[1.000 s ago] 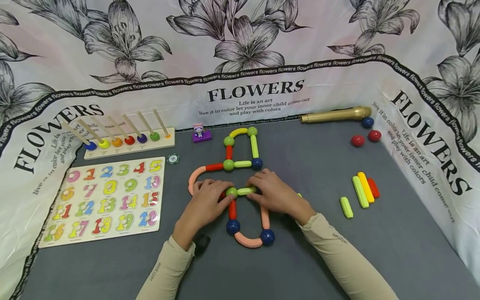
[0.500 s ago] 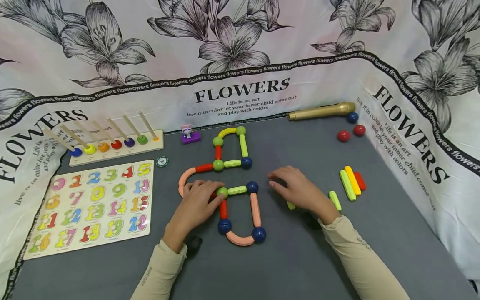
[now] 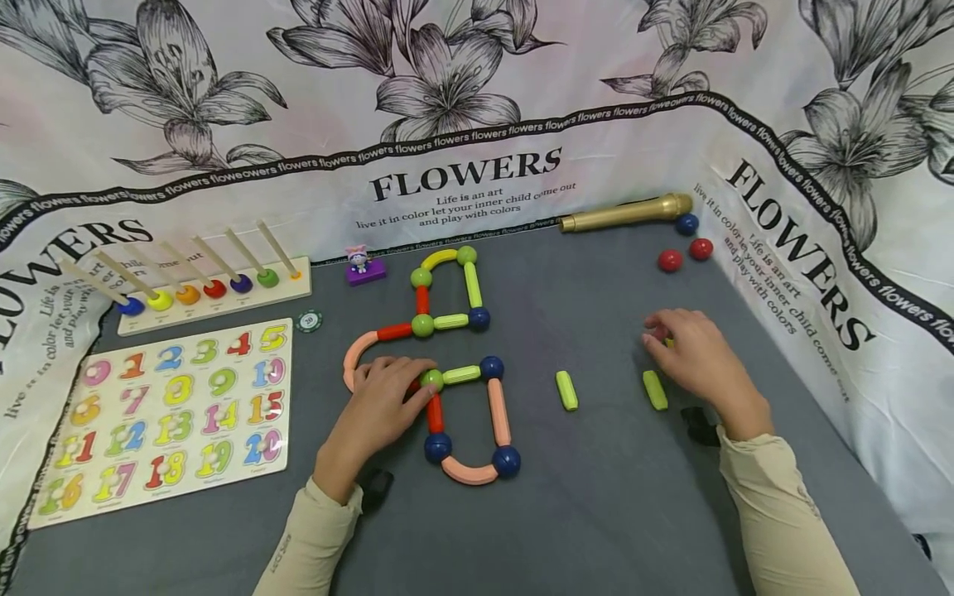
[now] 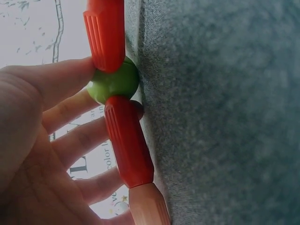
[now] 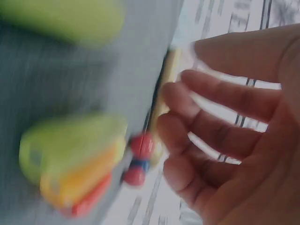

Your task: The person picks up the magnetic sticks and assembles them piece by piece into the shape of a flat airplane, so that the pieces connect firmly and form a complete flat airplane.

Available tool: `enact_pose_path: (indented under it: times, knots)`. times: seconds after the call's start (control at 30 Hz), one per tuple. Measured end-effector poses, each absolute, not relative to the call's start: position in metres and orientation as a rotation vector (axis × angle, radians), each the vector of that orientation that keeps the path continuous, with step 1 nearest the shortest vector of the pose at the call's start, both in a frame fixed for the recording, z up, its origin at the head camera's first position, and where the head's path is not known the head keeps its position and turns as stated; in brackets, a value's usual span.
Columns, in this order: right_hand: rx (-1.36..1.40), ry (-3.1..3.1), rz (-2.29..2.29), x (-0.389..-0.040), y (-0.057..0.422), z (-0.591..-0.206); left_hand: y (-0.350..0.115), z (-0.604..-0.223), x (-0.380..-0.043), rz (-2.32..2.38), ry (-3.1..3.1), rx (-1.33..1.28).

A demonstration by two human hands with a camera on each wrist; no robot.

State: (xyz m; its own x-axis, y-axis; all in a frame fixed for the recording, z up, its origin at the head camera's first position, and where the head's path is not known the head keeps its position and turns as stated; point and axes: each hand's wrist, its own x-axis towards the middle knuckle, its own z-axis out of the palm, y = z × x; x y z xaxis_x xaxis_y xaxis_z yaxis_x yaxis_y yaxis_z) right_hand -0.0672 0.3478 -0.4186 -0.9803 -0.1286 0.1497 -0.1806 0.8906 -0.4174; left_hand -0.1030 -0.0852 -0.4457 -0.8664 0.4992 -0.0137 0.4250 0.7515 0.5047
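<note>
A figure of magnetic sticks and balls lies on the grey cloth in the head view, with a pink curved stick (image 3: 468,472) at its bottom. At its left side my left hand (image 3: 378,403) pinches a green ball (image 4: 115,82) between thumb and fingers, beside a red stick (image 4: 129,140). To the right, my right hand (image 3: 696,356) hovers with loosely bent fingers and holds nothing. Below it lies a short green stick (image 3: 655,390). A green stick (image 5: 70,145), a yellow stick (image 5: 79,176) and a red stick (image 5: 91,197) lie together, blurred in the right wrist view and mostly hidden in the head view.
Another green stick (image 3: 566,391) lies right of the figure. Red balls (image 3: 670,261), a blue ball (image 3: 687,223) and a gold microphone (image 3: 626,213) are at the back right. A number board (image 3: 160,422), peg stand (image 3: 216,302), poker chip (image 3: 309,321) and small figurine (image 3: 361,266) are at left.
My right hand has left the figure and moved right to the loose sticks, uncovering a blue ball and pink stick. My left hand stays at the green ball. The head view has shifted.
</note>
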Motion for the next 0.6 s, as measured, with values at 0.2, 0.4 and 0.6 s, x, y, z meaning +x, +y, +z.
enact_pose_path:
  times: [0.2,0.4,0.6]
  knots:
    - [0.059,-3.024,0.573,-0.061,0.379,-0.422,-0.088,-0.445,-0.104,0.752,2.783,0.732]
    - [0.05,-3.049,0.482,-0.062,0.379,-0.435,-0.09,-0.445,-0.104,0.762,2.778,0.719]
    - [0.102,-3.039,0.421,-0.062,0.37,-0.439,-0.089,-0.446,-0.105,0.77,2.77,0.73]
